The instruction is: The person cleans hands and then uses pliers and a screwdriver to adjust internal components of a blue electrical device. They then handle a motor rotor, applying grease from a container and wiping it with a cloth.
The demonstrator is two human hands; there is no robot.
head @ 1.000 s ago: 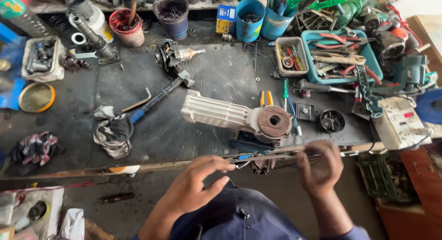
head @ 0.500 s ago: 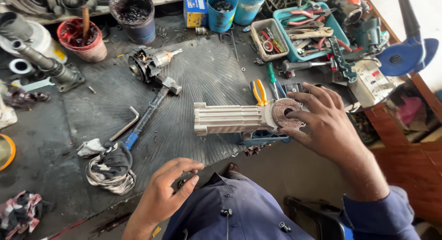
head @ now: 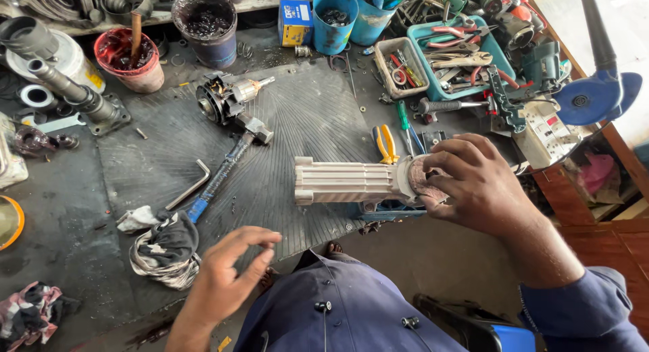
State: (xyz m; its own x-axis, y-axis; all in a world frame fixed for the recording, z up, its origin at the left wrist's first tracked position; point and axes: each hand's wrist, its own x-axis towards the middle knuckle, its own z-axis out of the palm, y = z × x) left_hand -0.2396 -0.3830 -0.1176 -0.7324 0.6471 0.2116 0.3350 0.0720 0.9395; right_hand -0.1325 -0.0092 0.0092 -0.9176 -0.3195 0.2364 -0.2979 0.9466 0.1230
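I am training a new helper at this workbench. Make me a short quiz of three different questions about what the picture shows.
1. True or false: the right hand grips the round end of the pale ribbed motor housing.
2. Which thing lies nearest to the left hand?
A. the striped rag
B. the yellow-handled pliers
C. the red tub
3. Fill in: the hammer has a ____ handle.

Key:
1. True; its fingers wrap that end.
2. A
3. Blue
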